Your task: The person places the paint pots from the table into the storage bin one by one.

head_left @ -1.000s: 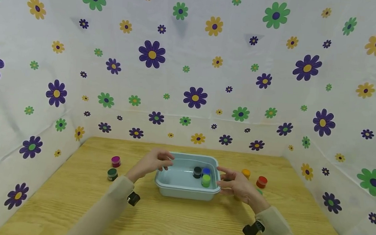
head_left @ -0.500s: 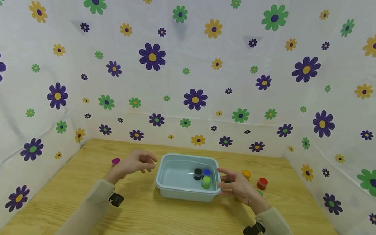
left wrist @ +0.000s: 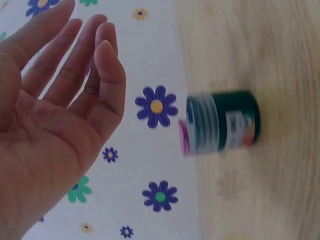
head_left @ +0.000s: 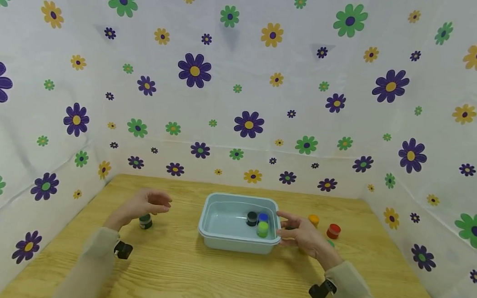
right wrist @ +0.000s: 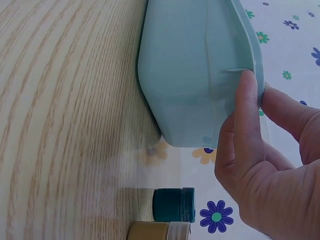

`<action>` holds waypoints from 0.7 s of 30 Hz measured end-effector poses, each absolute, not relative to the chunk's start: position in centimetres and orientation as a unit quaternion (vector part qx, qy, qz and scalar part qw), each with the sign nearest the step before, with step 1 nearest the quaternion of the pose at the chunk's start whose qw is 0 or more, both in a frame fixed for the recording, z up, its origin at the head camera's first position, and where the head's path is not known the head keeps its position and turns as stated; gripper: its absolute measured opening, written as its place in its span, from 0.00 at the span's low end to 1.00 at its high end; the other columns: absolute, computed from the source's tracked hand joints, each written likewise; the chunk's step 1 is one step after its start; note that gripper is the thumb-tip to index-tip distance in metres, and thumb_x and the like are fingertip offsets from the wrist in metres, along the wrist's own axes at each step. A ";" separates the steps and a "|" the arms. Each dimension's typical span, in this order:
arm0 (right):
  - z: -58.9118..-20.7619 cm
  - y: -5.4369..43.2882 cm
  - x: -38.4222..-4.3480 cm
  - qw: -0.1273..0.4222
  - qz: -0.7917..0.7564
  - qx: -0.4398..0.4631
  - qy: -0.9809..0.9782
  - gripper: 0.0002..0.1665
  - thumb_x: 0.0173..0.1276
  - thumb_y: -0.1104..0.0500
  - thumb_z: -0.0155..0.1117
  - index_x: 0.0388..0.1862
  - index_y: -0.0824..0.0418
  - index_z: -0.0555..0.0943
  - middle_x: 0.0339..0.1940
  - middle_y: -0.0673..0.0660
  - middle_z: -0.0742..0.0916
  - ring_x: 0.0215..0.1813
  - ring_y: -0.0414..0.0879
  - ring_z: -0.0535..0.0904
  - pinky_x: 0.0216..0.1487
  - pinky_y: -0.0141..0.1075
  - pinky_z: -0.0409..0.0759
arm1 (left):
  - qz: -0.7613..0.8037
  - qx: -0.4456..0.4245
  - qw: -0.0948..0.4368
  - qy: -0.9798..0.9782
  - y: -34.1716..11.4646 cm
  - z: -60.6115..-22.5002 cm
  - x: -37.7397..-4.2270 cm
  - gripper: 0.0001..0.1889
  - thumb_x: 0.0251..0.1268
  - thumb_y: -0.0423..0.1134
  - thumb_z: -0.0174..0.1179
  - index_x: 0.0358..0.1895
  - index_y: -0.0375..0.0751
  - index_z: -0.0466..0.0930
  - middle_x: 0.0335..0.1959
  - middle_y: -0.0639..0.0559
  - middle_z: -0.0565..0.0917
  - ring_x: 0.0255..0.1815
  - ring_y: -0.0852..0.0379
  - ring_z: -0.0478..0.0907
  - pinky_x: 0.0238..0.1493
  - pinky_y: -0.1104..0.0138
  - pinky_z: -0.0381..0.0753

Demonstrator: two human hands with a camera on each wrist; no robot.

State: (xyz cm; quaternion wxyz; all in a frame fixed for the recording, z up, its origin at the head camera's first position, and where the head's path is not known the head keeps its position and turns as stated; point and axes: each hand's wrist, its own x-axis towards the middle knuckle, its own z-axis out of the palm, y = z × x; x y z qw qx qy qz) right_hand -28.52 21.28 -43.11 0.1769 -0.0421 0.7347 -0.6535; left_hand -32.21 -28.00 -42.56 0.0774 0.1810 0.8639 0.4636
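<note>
My left hand (head_left: 147,202) is held above the table at left with fingers loosely bent and nothing in it. Just under it stands a dark green paint jar (head_left: 145,221), larger in the left wrist view, with a pink-lidded jar (left wrist: 185,137) partly hidden behind. At centre is a light blue plastic basin (head_left: 236,245); black (head_left: 252,218), blue (head_left: 263,217) and lime green (head_left: 262,229) paint jars sit in its right part. My right hand (head_left: 304,237) holds the basin's right rim, thumb and fingertip at the edge, the other fingers against the outer wall.
Right of the basin stand an orange jar (head_left: 314,220), a red jar (head_left: 333,231) and a green one (head_left: 330,242) half behind my right hand. The right wrist view shows a teal jar (right wrist: 172,205) and an ochre jar (right wrist: 150,231). Flowered cloth (head_left: 225,98) surrounds the wooden table.
My left hand has moved left from over the basin's left edge to above the dark green jar, now covering the pink jar in the head view. The right hand stays at the basin rim.
</note>
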 end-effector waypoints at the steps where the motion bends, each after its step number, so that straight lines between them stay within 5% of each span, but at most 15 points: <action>1: -43.1 21.3 -28.5 0.177 -0.653 -0.042 0.735 0.41 0.65 0.67 0.67 0.76 0.62 0.62 0.57 0.67 0.74 0.46 0.47 0.79 0.46 0.42 0.87 | 0.462 0.179 0.076 0.865 -28.4 -42.6 -32.2 0.20 0.65 0.46 0.65 0.57 0.41 0.79 0.54 0.37 0.82 0.50 0.53 0.82 0.49 0.58 0.85; 11: -42.9 21.4 -28.7 0.184 -0.650 -0.036 0.737 0.41 0.65 0.66 0.67 0.76 0.61 0.62 0.56 0.66 0.75 0.45 0.47 0.80 0.46 0.40 0.87 | 0.423 0.172 0.067 0.887 -31.2 -43.4 -32.1 0.18 0.64 0.43 0.66 0.54 0.39 0.81 0.53 0.39 0.83 0.52 0.49 0.80 0.49 0.62 0.85; 21: -42.7 21.5 -28.6 0.181 -0.651 -0.040 0.736 0.41 0.66 0.67 0.66 0.76 0.62 0.62 0.54 0.66 0.75 0.44 0.47 0.80 0.47 0.41 0.87 | 0.362 0.205 0.074 0.906 -31.7 -43.2 -32.1 0.19 0.59 0.37 0.69 0.53 0.33 0.82 0.53 0.38 0.83 0.56 0.40 0.77 0.57 0.45 0.78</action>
